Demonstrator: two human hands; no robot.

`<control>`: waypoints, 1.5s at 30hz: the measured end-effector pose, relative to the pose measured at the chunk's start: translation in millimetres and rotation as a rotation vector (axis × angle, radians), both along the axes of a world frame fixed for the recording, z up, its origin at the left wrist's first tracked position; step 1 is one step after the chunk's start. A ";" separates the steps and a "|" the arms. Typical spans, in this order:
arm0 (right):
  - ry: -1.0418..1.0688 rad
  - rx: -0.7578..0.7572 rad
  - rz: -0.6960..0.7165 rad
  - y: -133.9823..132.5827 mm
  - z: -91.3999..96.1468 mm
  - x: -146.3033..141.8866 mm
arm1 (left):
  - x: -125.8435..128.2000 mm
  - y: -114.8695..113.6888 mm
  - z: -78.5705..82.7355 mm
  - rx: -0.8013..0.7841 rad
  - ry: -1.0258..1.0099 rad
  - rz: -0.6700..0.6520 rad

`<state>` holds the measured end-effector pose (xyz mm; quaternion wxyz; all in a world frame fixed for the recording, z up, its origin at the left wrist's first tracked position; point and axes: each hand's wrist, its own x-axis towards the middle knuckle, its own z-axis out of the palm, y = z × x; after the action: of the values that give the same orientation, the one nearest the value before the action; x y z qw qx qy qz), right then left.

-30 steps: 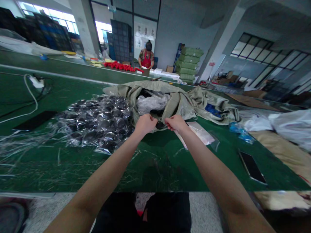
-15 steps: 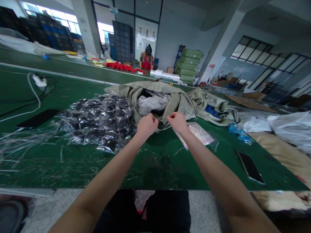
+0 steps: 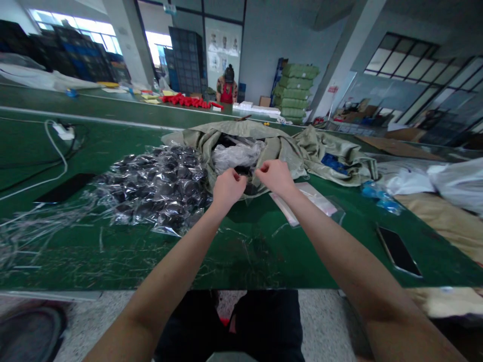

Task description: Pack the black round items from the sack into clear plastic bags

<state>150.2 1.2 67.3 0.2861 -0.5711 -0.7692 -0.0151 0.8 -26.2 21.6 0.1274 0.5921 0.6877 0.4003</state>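
Observation:
Both my hands are raised over the green table [image 3: 264, 251], close together in front of the open olive sack [image 3: 281, 146]. My left hand [image 3: 228, 187] is closed in a pinch, and so is my right hand [image 3: 274, 177]. Between them hangs a small dark piece [image 3: 248, 189], which looks wrapped in clear film; I cannot make out more. A heap of clear packets with dark items [image 3: 154, 183] lies just left of my left hand. Flat clear bags [image 3: 307, 201] lie under and to the right of my right wrist.
A phone [image 3: 399, 250] lies at the right and a dark flat device [image 3: 66, 187] at the left, beside a white cable and power strip [image 3: 62, 131]. Blue wrappers [image 3: 377, 197] and white bags [image 3: 453, 183] sit far right. A person in a red apron [image 3: 226, 89] works at the far table.
Both hands have risen a little and drawn toward the sack mouth, staying pinched together. The camera has tilted slightly.

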 end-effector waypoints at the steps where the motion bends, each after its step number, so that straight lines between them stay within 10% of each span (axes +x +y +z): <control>1: -0.010 -0.004 0.020 0.5 -0.2 0.0 | 0.2 0.1 -3.8 0.012 -0.019 0.014; 20: -0.037 -0.137 0.381 -4.4 -16.2 13.6 | -19.5 -0.9 -23.1 0.085 0.042 -0.467; 28: 0.466 -0.074 0.086 -21.3 -94.7 32.5 | -18.5 14.0 -50.5 -0.064 0.128 -0.347; 34: 0.222 -0.049 0.215 -57.4 -154.4 15.0 | -16.3 19.8 -58.5 -0.068 0.136 -0.297; 45: -0.041 -0.048 0.087 -48.9 -177.3 -21.6 | -7.6 15.9 -45.5 -0.081 0.133 -0.220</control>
<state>128.6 -47.7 -110.0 0.2566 -0.5435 -0.7992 0.0041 -6.8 -10.3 -24.0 0.1484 0.6834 0.6412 0.3159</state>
